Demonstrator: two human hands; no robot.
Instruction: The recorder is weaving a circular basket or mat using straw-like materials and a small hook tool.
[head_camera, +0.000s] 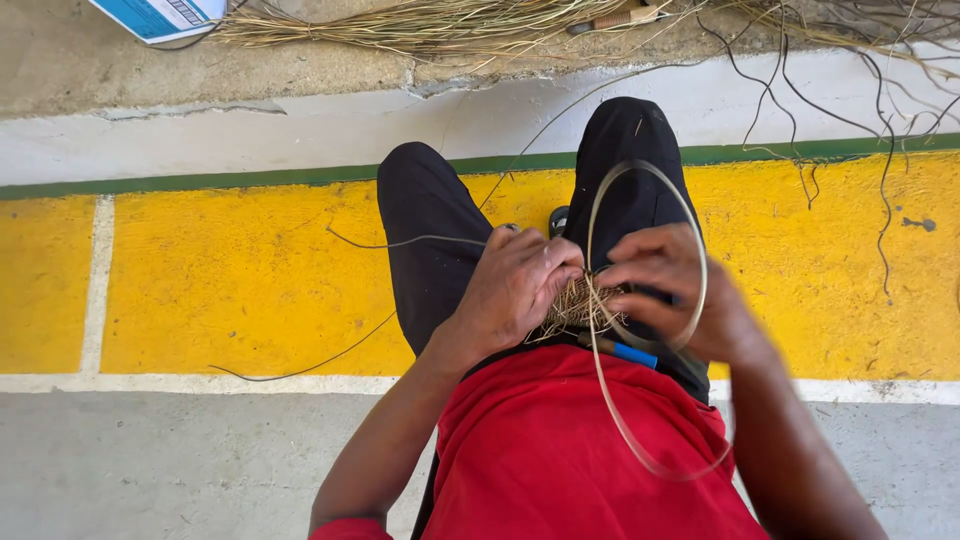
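Yellow-painted floor fills the middle of the head view, edged by a thin green stripe above and a white line below, with grey concrete beyond on both sides; along the top lies a heap of dry straw-coloured fibres, dark wiry strands trailing down from it at the right, and the corner of a blue-and-white sheet at the upper left; the person sits with black-trousered legs stretched forward and a red shirt in the foreground; over the lap sits a small woven bundle of fibres, pinched between both hands; the left hand is curled closed over the bundle's left side, fingers wrapped on it; the right hand, somewhat blurred, is bent nearly closed at the bundle's right edge, and seems to grip a pale flat strip, though the exact hold I cannot tell; that strip loops up over the right knee, curves round the right hand and sweeps down across the shirt, so its long run lies mostly up-and-down, to the right of the bundle; a dark tool with a blue handle lies just beneath the bundle, touching the lap, nearer the right hand than the left; a thin dark strand runs leftward from the left hand.
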